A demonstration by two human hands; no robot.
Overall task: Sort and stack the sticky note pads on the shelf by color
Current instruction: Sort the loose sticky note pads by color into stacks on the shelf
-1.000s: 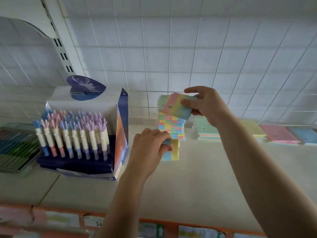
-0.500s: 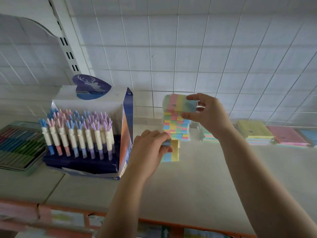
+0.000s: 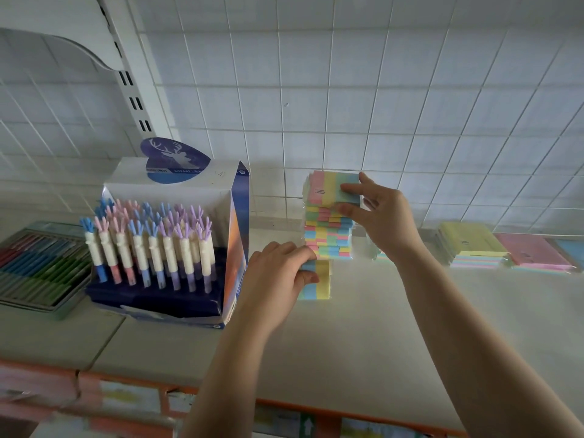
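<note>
Your right fingertips (image 3: 349,187) and thumb pinch the short end of a striped pad (image 3: 328,191), which lies level on top of the striped stack (image 3: 328,241). Your right hand (image 3: 382,216) sits at 3 o'clock of that stack. Your left fingers (image 3: 303,252) are curled over a second striped pad (image 3: 319,279), pinching it where it lies on the shelf (image 3: 379,327) at 6 o'clock of the stack, just in front of it. Your left hand (image 3: 275,279) covers the pad's left part.

I judge the sorting to be well along. The striped stack is tall, and at 3 o'clock, well apart from it, lie a yellow pile (image 3: 471,245), a pink pile (image 3: 534,251) and a blue pad (image 3: 568,248). The top pad is not yet let go, and the one under your left hand has yet to go up. The pen box (image 3: 177,241) at 9 o'clock plays no part.

A second ago the right hand's pad was tilted and clear above the stack. Now it is flat and squared on top. Your left hand and its pad have not shifted.
</note>
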